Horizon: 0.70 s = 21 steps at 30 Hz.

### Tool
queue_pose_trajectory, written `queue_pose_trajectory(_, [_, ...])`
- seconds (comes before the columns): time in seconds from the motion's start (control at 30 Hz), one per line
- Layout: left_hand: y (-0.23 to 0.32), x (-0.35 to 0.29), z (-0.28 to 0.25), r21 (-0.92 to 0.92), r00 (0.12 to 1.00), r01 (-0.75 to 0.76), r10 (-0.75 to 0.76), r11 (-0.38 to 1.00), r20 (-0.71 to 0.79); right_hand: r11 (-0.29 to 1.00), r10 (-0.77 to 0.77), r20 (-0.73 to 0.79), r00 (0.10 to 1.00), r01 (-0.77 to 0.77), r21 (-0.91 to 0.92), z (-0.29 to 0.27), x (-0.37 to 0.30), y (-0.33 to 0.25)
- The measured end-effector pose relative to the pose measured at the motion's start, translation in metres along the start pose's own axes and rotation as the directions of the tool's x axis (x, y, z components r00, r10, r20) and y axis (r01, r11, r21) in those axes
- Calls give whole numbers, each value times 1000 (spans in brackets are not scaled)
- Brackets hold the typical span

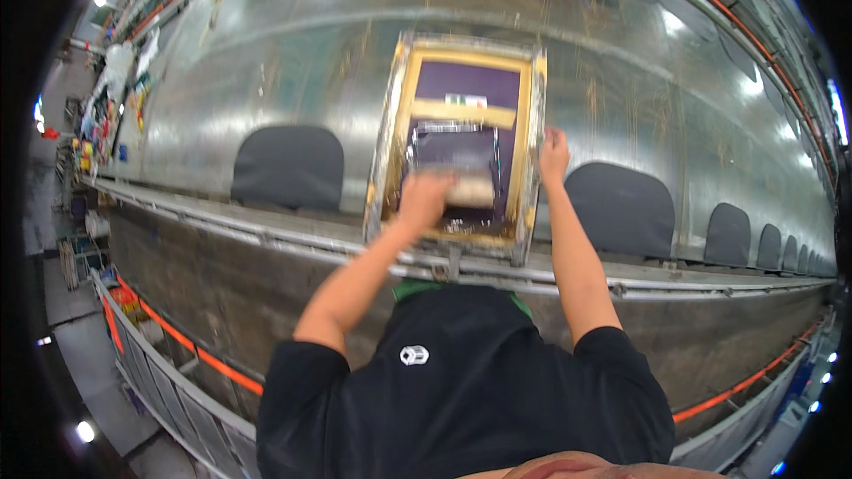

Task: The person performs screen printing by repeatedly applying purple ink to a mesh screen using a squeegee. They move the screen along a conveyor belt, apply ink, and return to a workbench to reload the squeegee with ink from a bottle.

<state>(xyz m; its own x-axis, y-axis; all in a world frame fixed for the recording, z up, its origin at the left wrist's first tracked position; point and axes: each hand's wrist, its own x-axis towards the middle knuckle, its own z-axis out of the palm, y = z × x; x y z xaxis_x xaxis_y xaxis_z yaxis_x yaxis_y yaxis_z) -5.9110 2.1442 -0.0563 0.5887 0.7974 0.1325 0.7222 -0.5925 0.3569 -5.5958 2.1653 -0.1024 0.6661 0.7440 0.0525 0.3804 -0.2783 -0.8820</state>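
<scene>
At the left fingers (437, 184), a squeegee (477, 192) is set inside the screen-printing frame (539, 89); panels (288, 167) are laid left and right.

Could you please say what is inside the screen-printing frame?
A purple screen, a tan tape strip and a blurred pale squeegee, held by the left hand, show inside the frame. What the squeegee and hand cover is hidden.

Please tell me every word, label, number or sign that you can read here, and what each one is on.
No words or numbers can be read.
White mark on the black shirt: a small symbol; no letters can be made out.
Small white patch with coloured marks, inside the frame: too small and blurred to read.
</scene>
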Motion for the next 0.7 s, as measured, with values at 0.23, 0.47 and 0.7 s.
queue_pose_trajectory(0.23, [-20,103,-33,64,973,163,-172,985,157,996,90,63,994,-89,-17,2,0,-14])
queue_pose_trajectory(0.47, [27,-18,14,36,997,18,-16,999,-73,999,35,-4,999,-35,3,1,10,15])
queue_pose_trajectory(0.7, [-21,98,-18,-42,977,196,-191,980,90,997,62,56,996,-65,49,4,5,5])
